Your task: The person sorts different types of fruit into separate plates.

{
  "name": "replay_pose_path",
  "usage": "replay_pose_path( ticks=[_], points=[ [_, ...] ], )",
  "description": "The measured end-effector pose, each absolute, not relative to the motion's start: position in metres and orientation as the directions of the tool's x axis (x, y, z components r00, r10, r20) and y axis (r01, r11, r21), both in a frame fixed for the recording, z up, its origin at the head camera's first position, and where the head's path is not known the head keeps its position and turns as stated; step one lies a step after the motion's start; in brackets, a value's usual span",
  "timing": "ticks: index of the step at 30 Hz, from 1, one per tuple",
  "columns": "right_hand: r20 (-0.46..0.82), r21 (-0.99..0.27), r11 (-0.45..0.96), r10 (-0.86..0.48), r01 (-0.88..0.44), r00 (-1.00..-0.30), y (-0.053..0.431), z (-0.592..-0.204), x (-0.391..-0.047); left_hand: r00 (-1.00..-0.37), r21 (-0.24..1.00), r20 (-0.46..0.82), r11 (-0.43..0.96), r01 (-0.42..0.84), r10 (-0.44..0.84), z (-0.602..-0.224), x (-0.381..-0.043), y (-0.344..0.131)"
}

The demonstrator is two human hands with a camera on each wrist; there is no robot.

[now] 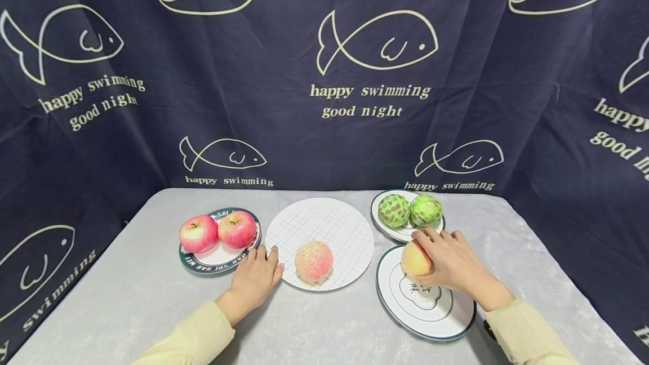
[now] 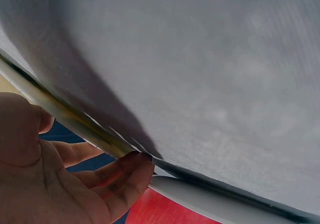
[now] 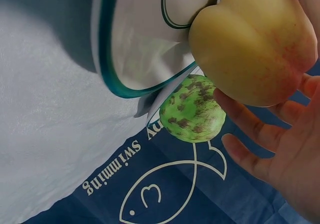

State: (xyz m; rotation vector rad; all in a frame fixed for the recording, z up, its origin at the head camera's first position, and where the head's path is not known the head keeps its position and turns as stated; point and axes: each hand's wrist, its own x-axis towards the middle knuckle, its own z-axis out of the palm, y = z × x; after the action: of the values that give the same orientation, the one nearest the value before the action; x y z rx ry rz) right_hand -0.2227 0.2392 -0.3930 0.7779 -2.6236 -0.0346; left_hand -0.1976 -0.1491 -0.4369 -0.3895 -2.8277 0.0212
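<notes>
My right hand [image 1: 453, 263] holds a yellow peach [image 1: 417, 259] over the left part of a large white plate [image 1: 441, 325] with a dark green rim. In the right wrist view the peach [image 3: 250, 48] shows a reddish blush, with fingertips along its underside. My left hand [image 1: 253, 277] lies with relaxed fingers between the apple plate [image 1: 203, 268] and a round white plate [image 1: 350, 224] with a grid pattern. From the left wrist, the fingertips appear right at the plate edges. A pink peach [image 1: 314, 262] sits near the front of the gridded plate.
Two red apples [image 1: 199, 234] stand on the dark-rimmed plate at left. At the back right, a small plate [image 1: 398, 235] bears two green, brown-spotted fruits [image 1: 393, 210], just behind my right fingers. Dark blue fish-print curtains [image 1: 284, 128] enclose the grey-covered table [image 1: 314, 331].
</notes>
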Motion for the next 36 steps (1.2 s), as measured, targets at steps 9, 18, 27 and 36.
replay_pose_path(
  ticks=[9,18,27,36],
  points=[
    [0.354,0.135,0.84,-0.537,-0.526,-0.766,0.239,-0.393,-0.223,-0.922,-0.06,0.278,0.963,0.263,0.269,-0.436,-0.198,-0.149],
    [0.4,0.12,0.805,-0.574,-0.58,-0.714,0.233,-0.394,-0.226,-0.933,-0.053,0.247,0.965,0.255,0.26,-0.436,-0.198,-0.149],
    [0.439,0.128,0.777,-0.602,-0.617,-0.667,0.221,-0.394,-0.228,-0.934,-0.056,0.245,0.966,0.254,0.26,-0.436,-0.198,-0.149],
    [0.421,0.126,0.759,-0.624,-0.639,-0.658,0.206,-0.394,-0.227,-0.927,-0.055,0.267,0.964,0.26,0.265,-0.435,-0.197,-0.148]
  ],
)
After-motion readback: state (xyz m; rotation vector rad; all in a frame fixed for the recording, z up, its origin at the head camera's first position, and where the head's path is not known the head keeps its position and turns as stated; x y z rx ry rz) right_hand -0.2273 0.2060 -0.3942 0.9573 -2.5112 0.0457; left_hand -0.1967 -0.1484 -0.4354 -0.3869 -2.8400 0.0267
